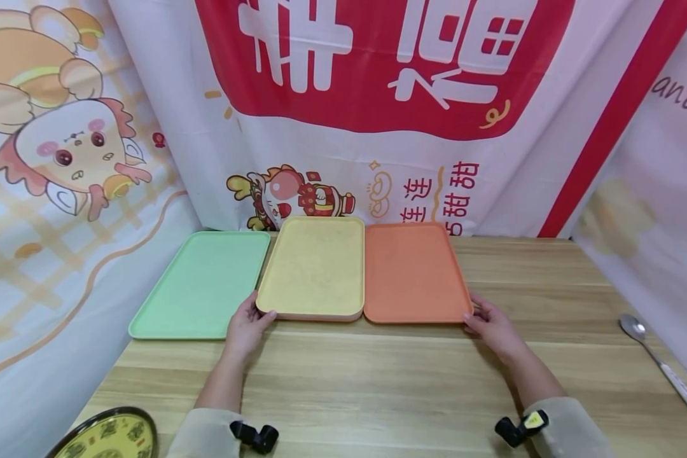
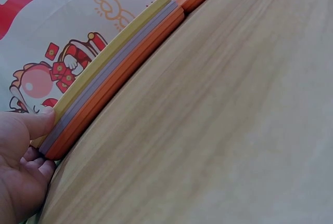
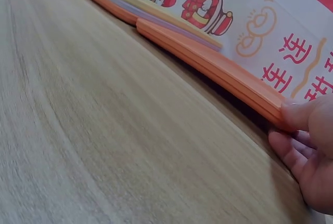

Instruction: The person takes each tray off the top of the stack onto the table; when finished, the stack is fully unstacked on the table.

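Three trays show side by side in the head view: a green tray [image 1: 206,283] at left, a yellow tray [image 1: 315,267] in the middle and an orange tray [image 1: 415,273] at right. Beneath the yellow one, a purple tray [image 2: 112,68] and another orange tray [image 2: 117,83] make a stack. My left hand [image 1: 246,327] grips the stack's near left corner, thumb on the yellow rim and fingers at the side and below. With thumb above and fingers below, my right hand [image 1: 492,327] pinches the right orange tray's near right corner. A dark shadow runs under that tray's front edge.
A spoon [image 1: 661,366] with a pale handle lies at the table's right side. A round yellow patterned thing with a dark rim [image 1: 109,436] is at the lower left. Printed cloth [image 1: 183,114] hangs behind and beside the wooden table [image 1: 372,388].
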The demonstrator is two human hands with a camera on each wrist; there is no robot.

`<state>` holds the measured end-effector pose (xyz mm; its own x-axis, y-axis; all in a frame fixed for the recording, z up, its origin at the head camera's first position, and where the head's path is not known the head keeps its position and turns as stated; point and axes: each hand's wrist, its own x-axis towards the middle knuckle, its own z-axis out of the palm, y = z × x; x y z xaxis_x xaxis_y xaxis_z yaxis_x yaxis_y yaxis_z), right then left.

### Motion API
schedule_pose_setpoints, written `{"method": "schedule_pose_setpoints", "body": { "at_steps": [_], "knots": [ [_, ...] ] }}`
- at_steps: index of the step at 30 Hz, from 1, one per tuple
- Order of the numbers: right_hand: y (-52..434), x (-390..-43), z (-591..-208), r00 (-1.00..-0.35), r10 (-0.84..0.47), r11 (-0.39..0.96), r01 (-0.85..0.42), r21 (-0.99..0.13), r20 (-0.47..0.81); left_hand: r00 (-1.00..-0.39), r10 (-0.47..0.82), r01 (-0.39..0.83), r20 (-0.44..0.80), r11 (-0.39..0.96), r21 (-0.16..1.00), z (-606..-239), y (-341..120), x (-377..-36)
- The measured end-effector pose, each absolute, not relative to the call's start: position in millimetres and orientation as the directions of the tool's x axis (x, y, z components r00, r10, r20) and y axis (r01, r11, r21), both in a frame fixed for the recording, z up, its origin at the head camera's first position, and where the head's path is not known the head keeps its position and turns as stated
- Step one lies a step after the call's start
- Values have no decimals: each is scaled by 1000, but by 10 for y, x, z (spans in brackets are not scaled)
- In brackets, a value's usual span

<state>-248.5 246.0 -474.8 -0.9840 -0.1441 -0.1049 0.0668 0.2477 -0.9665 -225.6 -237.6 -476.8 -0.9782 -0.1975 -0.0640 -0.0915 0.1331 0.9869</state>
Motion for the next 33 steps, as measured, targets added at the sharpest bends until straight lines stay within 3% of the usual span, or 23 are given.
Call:
{"method": "schedule_pose_setpoints", "body": {
  "at_steps": [12,16,23,29,33],
  "knots": [
    [2475,-2533,-4746,-988,-112,523,30,-852,-104,-978,-197,-91,-64,131,987,-4773,-2390,-2256],
    [2463,-2521,-4713,-988,-118,556,21,-831,-104,-979,-196,-80,-54,125,989,-4782,-2389,-2262],
    [2361,-2515,-4587,-998,-59,670,-47,-741,9,-978,-199,-81,-55,121,989,-4801,-2393,-2274],
    [1981,-2564,-4478,-985,-92,610,-172,-773,146,-979,-201,-72,-47,117,991,-4789,-2390,-2261],
    [1626,-2617,-4487,-976,-150,555,-216,-803,159,-980,-195,-58,-34,114,992,-4780,-2381,-2256]
  ]
}}
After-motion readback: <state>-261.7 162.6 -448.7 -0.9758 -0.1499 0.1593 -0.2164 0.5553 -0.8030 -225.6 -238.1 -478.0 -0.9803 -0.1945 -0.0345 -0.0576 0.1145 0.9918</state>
